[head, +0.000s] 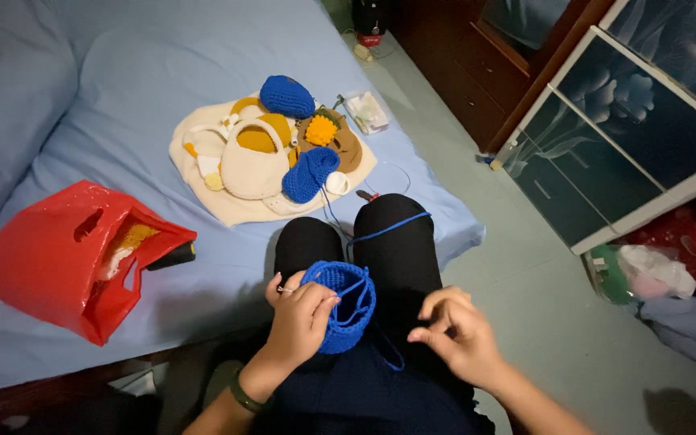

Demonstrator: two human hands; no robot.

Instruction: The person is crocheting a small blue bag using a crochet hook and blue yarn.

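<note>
Blue crocheted piece — a small cup-shaped bit of work — sits over my lap, just above my black-clad knees. My left hand is closed around its near rim, fingers curled over the edge, with a green band at the wrist. My right hand is just beside it, not touching the piece; its fingertips are pinched together, though I cannot tell what they hold, if anything. A strand of blue yarn runs from the piece across my right knee and up toward the bed.

On the light-blue bedsheet ahead lies a cream cloth carrying a heap of crochet items — a cream bag, a blue rounded piece, another blue piece, and a brown one with a yellow flower. To my left on the bed a red plastic bag lies open. On my right, a dark glass-fronted cabinet stands on the floor.
</note>
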